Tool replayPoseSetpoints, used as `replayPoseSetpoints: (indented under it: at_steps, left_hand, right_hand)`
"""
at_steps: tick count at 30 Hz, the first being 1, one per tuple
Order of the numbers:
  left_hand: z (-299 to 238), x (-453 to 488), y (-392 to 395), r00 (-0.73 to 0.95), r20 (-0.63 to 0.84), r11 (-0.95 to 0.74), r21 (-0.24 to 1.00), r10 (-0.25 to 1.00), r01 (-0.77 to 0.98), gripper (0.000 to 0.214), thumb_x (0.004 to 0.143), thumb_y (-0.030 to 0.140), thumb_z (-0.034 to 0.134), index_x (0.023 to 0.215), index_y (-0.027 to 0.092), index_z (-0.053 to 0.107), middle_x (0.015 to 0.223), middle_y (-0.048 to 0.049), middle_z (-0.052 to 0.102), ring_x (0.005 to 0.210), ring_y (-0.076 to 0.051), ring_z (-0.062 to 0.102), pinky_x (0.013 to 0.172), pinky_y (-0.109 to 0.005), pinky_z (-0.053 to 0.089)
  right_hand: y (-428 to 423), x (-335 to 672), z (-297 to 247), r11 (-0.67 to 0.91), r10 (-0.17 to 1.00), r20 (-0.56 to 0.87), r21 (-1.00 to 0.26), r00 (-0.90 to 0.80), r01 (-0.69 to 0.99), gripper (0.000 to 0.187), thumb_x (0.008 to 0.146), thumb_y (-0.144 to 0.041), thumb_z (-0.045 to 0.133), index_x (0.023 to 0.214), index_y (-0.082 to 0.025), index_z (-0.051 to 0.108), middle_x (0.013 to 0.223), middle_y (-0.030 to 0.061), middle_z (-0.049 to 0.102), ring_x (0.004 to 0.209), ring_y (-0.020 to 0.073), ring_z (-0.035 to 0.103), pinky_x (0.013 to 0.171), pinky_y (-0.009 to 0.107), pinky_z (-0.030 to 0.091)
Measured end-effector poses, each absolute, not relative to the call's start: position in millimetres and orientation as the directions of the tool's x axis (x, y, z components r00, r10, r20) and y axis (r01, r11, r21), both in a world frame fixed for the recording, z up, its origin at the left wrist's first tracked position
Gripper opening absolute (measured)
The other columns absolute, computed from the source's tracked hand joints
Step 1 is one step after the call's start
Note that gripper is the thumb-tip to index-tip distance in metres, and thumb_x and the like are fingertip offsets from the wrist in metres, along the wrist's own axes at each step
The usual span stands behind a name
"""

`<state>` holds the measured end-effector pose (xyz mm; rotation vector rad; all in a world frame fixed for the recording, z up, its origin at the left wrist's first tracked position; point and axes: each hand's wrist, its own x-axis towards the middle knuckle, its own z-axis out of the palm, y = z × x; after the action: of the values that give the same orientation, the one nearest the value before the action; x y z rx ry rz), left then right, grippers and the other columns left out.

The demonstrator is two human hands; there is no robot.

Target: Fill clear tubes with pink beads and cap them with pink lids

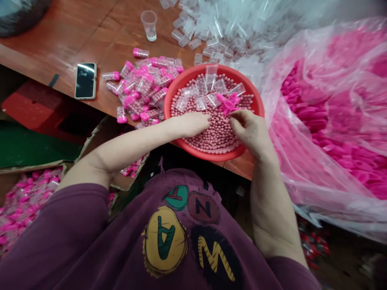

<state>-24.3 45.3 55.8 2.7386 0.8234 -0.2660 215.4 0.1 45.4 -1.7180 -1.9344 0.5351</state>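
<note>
A red plastic basin holds many small pink beads. My left hand is over the beads with its fingers curled downward; whatever may be in it is hidden beneath. On the basin's right side, my right hand has thumb and fingers drawn together, just below a small cluster of bright pink plastic caps. I cannot make out what its fingertips hold. Several clear plastic tubes lie on the beads in the far half of the basin.
Left of the basin are heaped bead-filled tubes with pink caps. A phone and a clear cup are on the table. Loose clear tubes lie behind; a plastic bag of pink caps is right. Below left, a box holds filled tubes.
</note>
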Motion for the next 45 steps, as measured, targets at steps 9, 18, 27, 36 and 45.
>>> replayPoseSetpoints:
  at_steps: [9,18,27,36,45]
  left_hand:
    - [71,4,40,0.724,-0.403,-0.762,0.093,0.560,0.641,0.031,0.101,0.023,0.076,0.124,0.007,0.088,0.122,-0.0240,0.082,0.104,-0.034,0.081,0.079,-0.036,0.053]
    - [62,2,53,0.759,-0.505,-0.797,0.206,0.410,0.567,0.043,0.102,0.008,0.058,0.138,0.003,0.081,0.135,-0.0224,0.079,0.092,-0.023,0.075,0.084,-0.031,0.056]
    - [45,20,33,0.815,-0.306,-0.802,0.204,0.492,0.561,0.048,0.104,0.001,0.039,0.124,-0.001,0.083,0.123,-0.0301,0.078,0.104,-0.034,0.081,0.085,-0.040,0.058]
    - [24,51,46,0.783,-0.254,-0.681,0.390,0.568,0.620,0.028,0.096,0.007,0.065,0.118,0.003,0.082,0.111,-0.0200,0.083,0.091,-0.027,0.077,0.078,-0.034,0.055]
    - [42,15,58,0.609,-0.122,-0.082,0.951,0.784,0.297,0.012,0.076,0.010,0.080,0.080,0.016,0.071,0.078,0.0020,0.069,0.076,-0.013,0.059,0.079,-0.029,0.044]
  right_hand:
    - [2,259,46,0.052,0.955,0.283,-0.447,0.086,0.893,0.033,0.107,-0.027,0.052,0.120,-0.019,0.081,0.120,0.0173,0.086,0.113,0.0332,0.081,0.108,0.051,0.063]
    - [18,220,47,0.081,0.997,0.019,-0.053,-0.080,0.995,0.044,0.112,-0.018,0.041,0.129,-0.006,0.080,0.133,0.0308,0.079,0.130,0.0442,0.068,0.115,0.060,0.052]
    - [35,218,26,0.099,0.991,0.091,-0.013,-0.097,0.995,0.046,0.108,-0.014,0.039,0.133,-0.007,0.077,0.128,0.0303,0.080,0.114,0.0403,0.068,0.103,0.055,0.052]
    - [41,214,22,0.065,0.993,0.100,-0.098,-0.056,0.993,0.056,0.107,-0.012,0.039,0.152,0.001,0.070,0.140,0.0339,0.077,0.126,0.0440,0.073,0.110,0.058,0.057]
    - [44,235,10,0.147,0.964,0.267,-0.548,0.006,0.823,0.053,0.106,-0.019,0.054,0.156,-0.012,0.071,0.151,0.0228,0.077,0.144,0.0345,0.073,0.131,0.055,0.055]
